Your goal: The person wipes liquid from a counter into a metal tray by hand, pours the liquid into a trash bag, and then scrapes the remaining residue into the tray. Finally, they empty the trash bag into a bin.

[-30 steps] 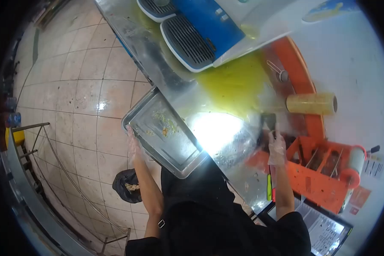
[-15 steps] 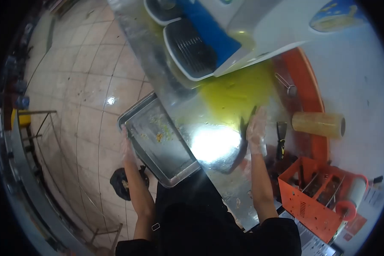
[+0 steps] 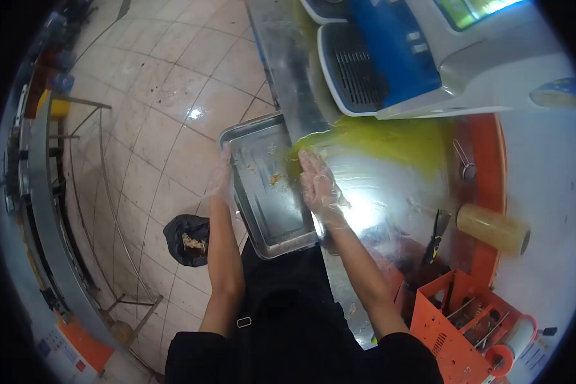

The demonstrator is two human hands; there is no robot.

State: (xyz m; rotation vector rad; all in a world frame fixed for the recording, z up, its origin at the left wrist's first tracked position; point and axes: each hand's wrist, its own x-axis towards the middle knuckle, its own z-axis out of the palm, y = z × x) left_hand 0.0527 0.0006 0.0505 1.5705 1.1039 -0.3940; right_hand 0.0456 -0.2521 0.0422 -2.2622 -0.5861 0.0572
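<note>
A shallow metal tray [image 3: 272,211] with a few food scraps juts out past the counter's edge, close to my body. My left hand [image 3: 221,176], in a clear plastic glove, holds the tray by its outer left rim; its fingertips are partly hidden. My right hand [image 3: 319,185], gloved the same way, is flat with fingers stretched out, at the counter edge beside the tray's right rim. Yellow-green liquid [image 3: 390,144] is spread over the metal counter [image 3: 365,192] beyond the right hand.
A white-and-blue machine with a black drip grille [image 3: 358,67] stands at the back. To the right are a scraper [image 3: 436,237], a small strainer [image 3: 468,170], a film roll [image 3: 493,229] and an orange metal box [image 3: 454,339]. A black bag [image 3: 189,240] with scraps is on the floor.
My right hand has swept left across the counter to the tray's right side. The view has shifted, and the scraps at the tray's right side have mostly gone.
</note>
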